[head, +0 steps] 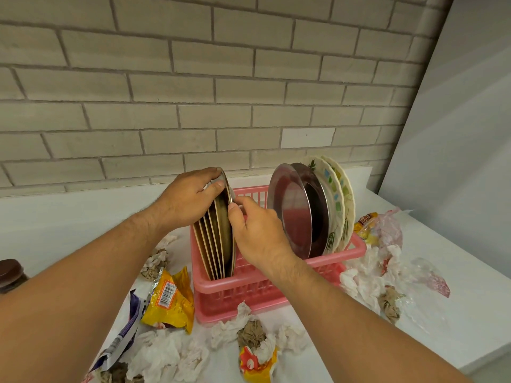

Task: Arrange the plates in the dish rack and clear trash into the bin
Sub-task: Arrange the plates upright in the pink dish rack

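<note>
left hand (188, 200) is curled over the top rim of a stack of steel plates (218, 239), fingers across the upper edge, thumb on the near face. it grips the stack. right hand (257, 230) is bent round the stack's right-side edge, thumb tip on the rim just below the left thumb, fingers behind. it holds the same stack, by the outermost plate as far as can be told. both forearms reach in from the bottom of the view.

stack: about six plates on edge, tilted a little to the left, lower rims down inside the left end of the pink dish rack (237, 294). the rack is a slotted plastic basket on the white counter (456, 313), near the brick wall (193, 78).

right end of rack: two more steel plates (290, 214) on edge, faces toward the hands, leaning back against two patterned plates (338, 205) with green leaf and square print. the two groups stand well apart.

trash on the counter, all outside the rack:
- yellow snack wrapper (171, 297), touching the rack's front-left corner
- purple wrapper (130, 322), just left of it
- crumpled white tissue (166, 357), nearer the camera
- crumpled brown paper (251, 333), on tissue before the rack's front wall
- red-and-yellow wrapper (257, 363), just nearer than that
- right of rack: clear plastic bag (387, 230), orange-yellow packet (366, 221) beside it, more tissue and brown paper below

dark brown jar lid (11, 275) at the far left edge.
</note>
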The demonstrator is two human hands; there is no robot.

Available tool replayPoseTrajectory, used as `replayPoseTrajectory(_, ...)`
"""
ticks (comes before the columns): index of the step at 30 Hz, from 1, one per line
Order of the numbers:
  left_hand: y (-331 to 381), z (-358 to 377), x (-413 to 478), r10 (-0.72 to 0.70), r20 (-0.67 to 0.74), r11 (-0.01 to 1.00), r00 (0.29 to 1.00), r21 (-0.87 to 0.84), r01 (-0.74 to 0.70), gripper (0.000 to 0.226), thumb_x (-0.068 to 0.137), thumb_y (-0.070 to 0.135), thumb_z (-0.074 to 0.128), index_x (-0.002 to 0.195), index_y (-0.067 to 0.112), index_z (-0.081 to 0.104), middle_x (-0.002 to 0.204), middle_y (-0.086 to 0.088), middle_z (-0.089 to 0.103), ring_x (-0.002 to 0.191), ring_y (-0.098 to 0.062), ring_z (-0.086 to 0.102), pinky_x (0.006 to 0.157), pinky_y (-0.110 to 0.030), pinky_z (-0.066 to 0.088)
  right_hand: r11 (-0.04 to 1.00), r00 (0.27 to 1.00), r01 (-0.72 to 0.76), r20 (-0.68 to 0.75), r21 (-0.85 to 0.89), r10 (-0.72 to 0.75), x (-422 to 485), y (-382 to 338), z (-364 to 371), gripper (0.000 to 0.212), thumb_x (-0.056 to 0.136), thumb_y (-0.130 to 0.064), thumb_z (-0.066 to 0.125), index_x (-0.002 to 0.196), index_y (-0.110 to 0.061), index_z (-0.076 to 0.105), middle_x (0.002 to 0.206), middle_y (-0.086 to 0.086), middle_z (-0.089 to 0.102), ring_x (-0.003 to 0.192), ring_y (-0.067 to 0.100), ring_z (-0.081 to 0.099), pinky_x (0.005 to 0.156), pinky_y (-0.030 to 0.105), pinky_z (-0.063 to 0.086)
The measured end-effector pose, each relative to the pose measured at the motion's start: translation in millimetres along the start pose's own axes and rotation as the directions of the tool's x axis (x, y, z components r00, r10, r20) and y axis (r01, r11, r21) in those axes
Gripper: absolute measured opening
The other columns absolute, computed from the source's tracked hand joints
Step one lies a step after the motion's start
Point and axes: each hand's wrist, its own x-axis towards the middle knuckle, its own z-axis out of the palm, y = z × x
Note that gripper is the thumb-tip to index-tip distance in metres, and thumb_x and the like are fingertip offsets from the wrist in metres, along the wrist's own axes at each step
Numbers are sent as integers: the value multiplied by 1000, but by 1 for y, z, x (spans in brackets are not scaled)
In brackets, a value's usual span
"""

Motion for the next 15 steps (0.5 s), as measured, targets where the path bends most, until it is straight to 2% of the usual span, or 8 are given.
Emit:
replayPoseTrajectory(2,0,-1,0,21,-2,1000,1000,-1,-21,41,100,37,39,134,19,52,143,1,47,131,-14,39,98,-19,22,996,1000,3,-15,-93,-4,5,-1,0,35,98,-43,29,105,-22,55,75,-6,58,70,13,56,56,27,42)
replayPoseTrajectory(5,-1,-1,0,26,-1,1000,1000,-2,-26,41,99,37,39,136,21,50,143,1,47,132,-13,38,98,-17,21,979,1000,10,-1,-203,-10,9,-2,0,36,100,-41,25,104,-18,53,70,-8,50,62,8,46,49,19,27)
replayPoseTrajectory(7,0,-1,-1,36,-15,999,999,-26,-37,40,99,35,39,136,22,49,139,3,52,127,-12,42,93,-13,25,968,999,47,7,-246,-47,9,-4,-1,36,101,-40,24,102,-17,51,68,-8,48,59,7,44,48,19,24)
replayPoseTrajectory(9,1,-2,-1,64,-1,998,998,-18,-64,37,100,34,38,131,23,54,133,3,57,123,-14,47,91,-16,29,937,994,105,25,-332,-103,7,-7,-4,33,101,-34,24,101,-13,49,68,-4,47,61,16,47,50,25,28)
replayPoseTrajectory(12,1,-2,2,90,36,996,995,3,-90,33,100,31,37,117,19,63,117,2,65,108,-17,55,88,-27,38,796,975,222,149,-563,-166,9,-16,-10,14,97,-13,36,101,-6,47,69,1,37,67,28,51,55,35,31)
replayPoseTrajectory(14,3,-2,3,85,32,996,996,11,-85,32,100,32,37,111,18,64,110,1,67,101,-17,56,85,-29,40,701,966,254,212,-666,-148,17,-23,-16,19,91,-4,43,109,-3,47,77,6,36,64,26,50,48,30,26)
replayPoseTrajectory(15,3,-2,3,80,34,997,996,16,-80,32,99,33,37,110,19,64,107,2,67,99,-16,56,84,-31,42,693,970,235,205,-682,-129,23,-26,-20,20,90,-4,43,110,-4,47,77,6,35,59,22,47,45,27,22)
